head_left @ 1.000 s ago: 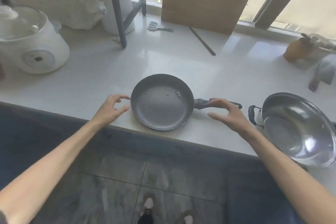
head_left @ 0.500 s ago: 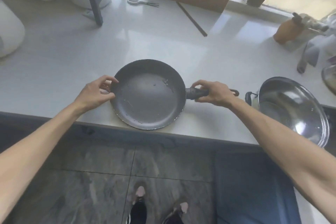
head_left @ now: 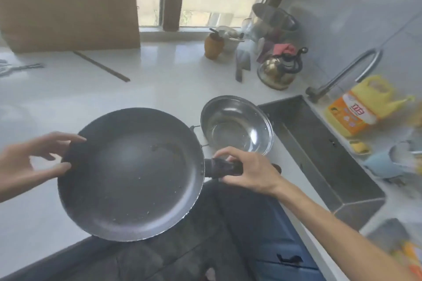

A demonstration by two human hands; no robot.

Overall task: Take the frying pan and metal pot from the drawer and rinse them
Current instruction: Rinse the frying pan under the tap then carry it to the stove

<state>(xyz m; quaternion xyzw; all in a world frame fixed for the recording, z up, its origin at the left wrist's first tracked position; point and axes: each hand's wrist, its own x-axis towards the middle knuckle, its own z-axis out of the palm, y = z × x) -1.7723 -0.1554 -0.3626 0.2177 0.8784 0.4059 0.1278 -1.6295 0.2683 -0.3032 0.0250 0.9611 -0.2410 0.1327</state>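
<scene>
The dark frying pan (head_left: 130,173) is lifted off the white counter (head_left: 68,98), hanging over its front edge. My right hand (head_left: 249,171) grips the pan's black handle. At the pan's left rim, my left hand (head_left: 29,159) touches the edge with spread fingers, thumb and fingertips on the rim. The shiny metal pot (head_left: 237,125) sits on the counter just right of the pan, beside the sink (head_left: 319,150). Its black side handle peeks out behind the pan's rim.
A curved tap (head_left: 349,70) rises behind the sink, with a yellow detergent bottle (head_left: 360,107) to its right. A brass kettle (head_left: 278,70), a knife (head_left: 242,64) and a brown jar (head_left: 213,45) stand at the back. A cardboard sheet (head_left: 68,7) leans at the window.
The pan has risen from the counter and come toward me and rightward. My right hand closed on the handle; my left hand stayed at the rim. The view swung right, revealing the sink.
</scene>
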